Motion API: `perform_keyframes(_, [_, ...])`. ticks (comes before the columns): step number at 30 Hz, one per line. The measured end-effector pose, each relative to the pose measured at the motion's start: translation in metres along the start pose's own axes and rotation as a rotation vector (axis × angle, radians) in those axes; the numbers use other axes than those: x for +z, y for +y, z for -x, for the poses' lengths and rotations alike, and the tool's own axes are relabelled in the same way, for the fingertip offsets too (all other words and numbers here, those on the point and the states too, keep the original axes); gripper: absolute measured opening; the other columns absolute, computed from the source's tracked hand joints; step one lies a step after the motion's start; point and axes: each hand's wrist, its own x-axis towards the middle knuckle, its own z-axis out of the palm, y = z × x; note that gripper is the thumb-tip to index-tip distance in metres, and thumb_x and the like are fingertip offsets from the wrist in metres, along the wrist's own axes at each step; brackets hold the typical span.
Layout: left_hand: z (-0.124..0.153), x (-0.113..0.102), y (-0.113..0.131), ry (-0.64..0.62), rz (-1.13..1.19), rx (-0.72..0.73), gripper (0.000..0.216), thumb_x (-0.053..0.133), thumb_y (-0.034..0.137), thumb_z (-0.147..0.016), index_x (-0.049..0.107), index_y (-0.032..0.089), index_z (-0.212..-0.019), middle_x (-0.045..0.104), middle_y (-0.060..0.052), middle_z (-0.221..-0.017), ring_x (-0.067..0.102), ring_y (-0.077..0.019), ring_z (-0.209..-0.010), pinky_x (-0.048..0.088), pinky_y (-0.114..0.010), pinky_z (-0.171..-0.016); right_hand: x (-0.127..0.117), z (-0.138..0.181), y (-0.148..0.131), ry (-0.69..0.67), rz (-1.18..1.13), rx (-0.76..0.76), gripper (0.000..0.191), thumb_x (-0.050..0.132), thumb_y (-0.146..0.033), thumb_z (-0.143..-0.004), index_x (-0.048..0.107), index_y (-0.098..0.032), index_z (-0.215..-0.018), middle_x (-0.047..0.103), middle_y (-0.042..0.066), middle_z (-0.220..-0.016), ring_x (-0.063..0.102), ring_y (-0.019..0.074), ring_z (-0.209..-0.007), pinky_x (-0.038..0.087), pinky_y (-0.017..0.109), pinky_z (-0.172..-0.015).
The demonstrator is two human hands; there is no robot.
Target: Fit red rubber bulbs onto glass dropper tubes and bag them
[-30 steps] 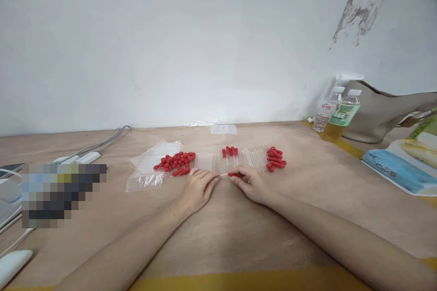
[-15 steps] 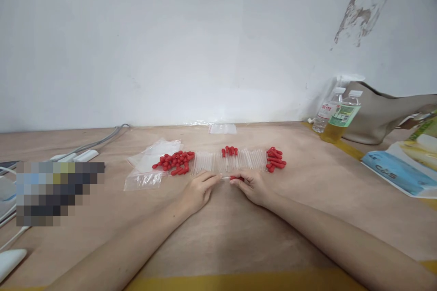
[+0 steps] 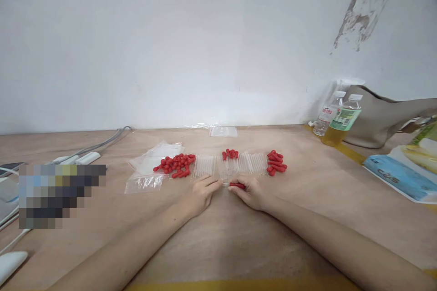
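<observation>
My left hand (image 3: 204, 192) pinches a thin clear glass tube (image 3: 226, 184), most of it hidden by the fingers. My right hand (image 3: 251, 192) grips a red rubber bulb (image 3: 236, 185) whose mouth meets the tube's end, so the two lie in one line. Just beyond the hands is a row of loose clear tubes (image 3: 205, 165), with more tubes (image 3: 251, 163) to the right. Between them lie several droppers with red bulbs (image 3: 232, 154) on their far ends. Loose red bulbs are heaped at the left (image 3: 175, 164), and a smaller heap of bulbs (image 3: 276, 163) is at the right.
Clear plastic bags (image 3: 145, 183) lie beside the left heap, and another small bag (image 3: 223, 132) is near the wall. Two bottles (image 3: 341, 120), a grey-brown bag (image 3: 370, 116) and a blue wipes pack (image 3: 398, 175) stand or lie at right. Cables (image 3: 102, 142) run along the left.
The whole view has shifted slightly, with the table a little lower. My hands keep nearly the same place, and more of the red bulb shows in my right fingers.
</observation>
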Motion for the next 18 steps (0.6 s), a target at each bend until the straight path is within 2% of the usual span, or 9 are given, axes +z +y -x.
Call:
perform_keyframes(12, [-0.0011,0.0012,0.0016,-0.007,-0.037,-0.026,0.030,0.037,0.007,-0.080,0.057,0.016,-0.101,0.061,-0.007,-0.081,0.052,-0.0166,-0.074,0.046,-0.029,-0.066,0.0081,-0.0058,0.0000,-0.058,0.137,-0.041,0.013,0.047,-0.023,-0.080,0.057,-0.016,-0.075,0.057,0.004,-0.068,0.051,0.0130,-0.063,0.040,0.024,-0.060])
perform_keyframes(18, [0.0009,-0.0008,0.0021,0.011,-0.030,-0.006,0.031,0.038,0.006,-0.080,0.054,0.017,-0.104,0.061,-0.006,-0.086,0.051,-0.0166,-0.077,0.045,-0.029,-0.068,0.0088,-0.0039,-0.0022,-0.043,0.032,-0.008,0.016,0.047,-0.025,-0.081,0.060,-0.018,-0.085,0.062,0.004,-0.078,0.056,0.0140,-0.071,0.043,0.026,-0.066])
